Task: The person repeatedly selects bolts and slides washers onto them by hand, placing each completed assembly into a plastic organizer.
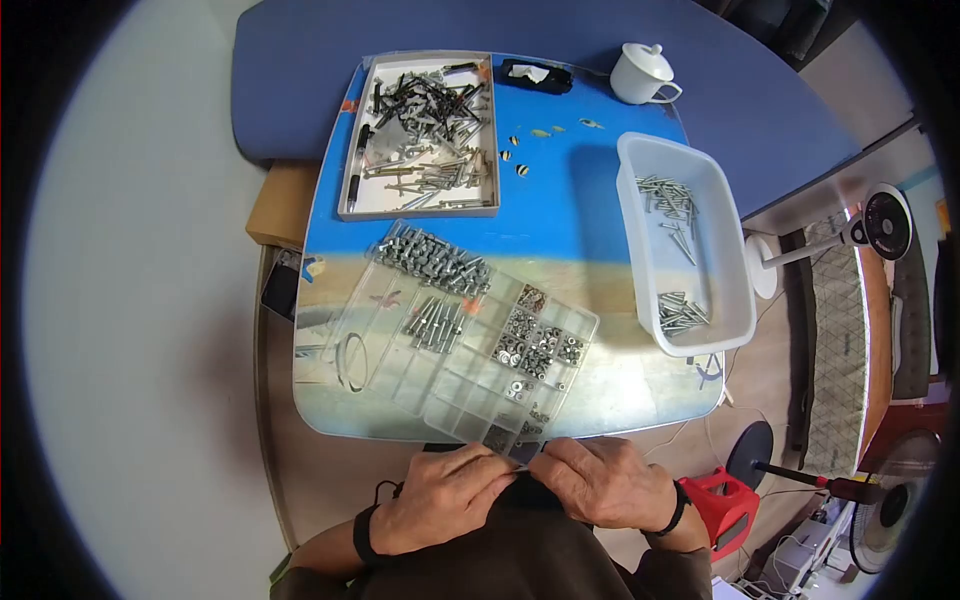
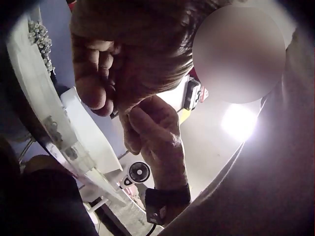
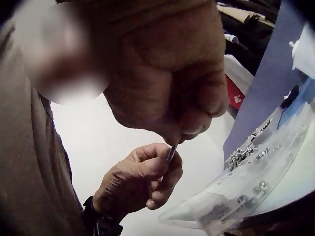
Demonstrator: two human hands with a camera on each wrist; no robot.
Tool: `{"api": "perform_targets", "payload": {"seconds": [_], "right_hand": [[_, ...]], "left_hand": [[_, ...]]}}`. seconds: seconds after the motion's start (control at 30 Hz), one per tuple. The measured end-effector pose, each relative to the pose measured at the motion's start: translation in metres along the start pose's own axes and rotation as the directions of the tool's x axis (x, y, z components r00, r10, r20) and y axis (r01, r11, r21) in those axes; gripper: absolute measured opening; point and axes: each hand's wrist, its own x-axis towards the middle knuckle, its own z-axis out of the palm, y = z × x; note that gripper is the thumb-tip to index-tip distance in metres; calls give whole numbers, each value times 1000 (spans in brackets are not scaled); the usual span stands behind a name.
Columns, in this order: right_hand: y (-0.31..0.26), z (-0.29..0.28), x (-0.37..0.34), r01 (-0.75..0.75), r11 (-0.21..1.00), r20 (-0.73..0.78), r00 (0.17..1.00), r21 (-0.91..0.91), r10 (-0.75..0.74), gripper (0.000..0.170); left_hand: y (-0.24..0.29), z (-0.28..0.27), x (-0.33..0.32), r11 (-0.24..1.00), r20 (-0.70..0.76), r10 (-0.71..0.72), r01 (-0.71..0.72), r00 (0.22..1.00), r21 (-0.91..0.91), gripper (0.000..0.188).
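Observation:
Both hands meet low in front of the body, near the table's front edge. My left hand (image 1: 440,500) and right hand (image 1: 612,485) pinch a thin silver bolt (image 3: 172,153) between them, its shaft showing in the right wrist view; the fingers hide its ends. The left wrist view shows the curled fingers of the left hand (image 2: 133,59) close up, with the right hand (image 2: 156,129) beyond. Just past the hands lies a clear compartment box (image 1: 480,362) of nuts and washers. It overlaps a second clear box (image 1: 385,345) that holds bolts (image 1: 432,258).
A shallow white box (image 1: 420,210) of mixed screws and pens stands at the back left. On the right sits a white plastic bin (image 1: 705,280) with long bolts in two groups. A lidded white cup (image 1: 640,75) and a black tissue pack (image 1: 537,77) are at the back.

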Motion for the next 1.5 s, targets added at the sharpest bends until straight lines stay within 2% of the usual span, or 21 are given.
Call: {"api": "perform_targets", "payload": {"seconds": [0.07, 0.1, 0.17, 0.2, 0.23, 0.27, 0.3, 0.33, 0.53, 0.67, 0.73, 0.93, 1.07, 1.13, 1.27, 1.33, 1.5], "right_hand": [[8, 10, 0, -3, 994, -67, 998, 109, 10, 37], [11, 10, 1, -5, 993, -63, 998, 117, 12, 37], [21, 7, 6, -83, 932, -190, 969, 354, 158, 34], [26, 6, 10, -86, 929, -183, 970, 361, 161, 34], [32, 6, 14, -127, 959, -208, 961, 255, 183, 36], [38, 6, 18, -170, 975, -233, 952, 146, 201, 38], [44, 7, 23, -173, 973, -222, 954, 151, 204, 38], [51, 10, 28, -199, 972, -185, 958, 123, 219, 38], [76, 19, 64, -244, 970, -73, 967, 6, 244, 40], [76, 13, 77, -224, 972, 24, 974, -75, 226, 35], [75, 10, 82, -192, 978, 116, 973, -86, 201, 31], [74, 9, 93, -143, 980, 157, 974, -139, 164, 19], [70, 13, 95, -158, 971, 162, 969, -180, 188, 16], [68, 16, 94, -229, 957, 127, 959, -177, 253, 19], [65, 20, 91, -233, 957, 56, 968, -171, 245, 21], [67, 21, 89, -142, 965, 67, 985, -218, 160, 31], [62, 25, 88, -203, 957, 24, 977, -206, 213, 26]], "left_hand": [[-6, -1, 2, 997, -29, 72, -72, 997, 0, 17], [-9, -3, 2, 998, -27, 62, -63, 998, -3, 17], [-17, -9, -3, 1000, -169, 7, -3, 986, 23, 19], [-26, -12, -7, 999, -216, 21, -13, 976, 39, 18], [-33, -15, -10, 999, -214, 10, -3, 977, 34, 18], [-38, -17, -12, 999, -289, -5, 20, 957, 51, 15], [-43, -19, -14, 997, -363, -18, 45, 932, 66, 13], [-50, -23, -14, 993, -380, 36, 11, 924, 121, 14], [-70, -27, -20, 995, -430, 36, 7, 902, 99, 16], [-79, -25, -17, 1000, -487, 31, -27, 873, 15, 17], [-81, -26, -16, 995, -491, 99, -93, 866, 36, 18], [-81, -30, -13, 993, -505, 102, -115, 857, 5, 18], [-82, -30, -14, 993, -517, 92, -119, 851, -18, 19], [-81, -30, -14, 993, -530, 88, -118, 843, -24, 18], [-83, -28, -16, 991, -542, 80, -127, 836, -49, 18], [-83, -27, -16, 993, -548, 61, -107, 834, -53, 12], [-84, -27, -15, 992, -555, 92, -122, 827, -16, 17]]}}
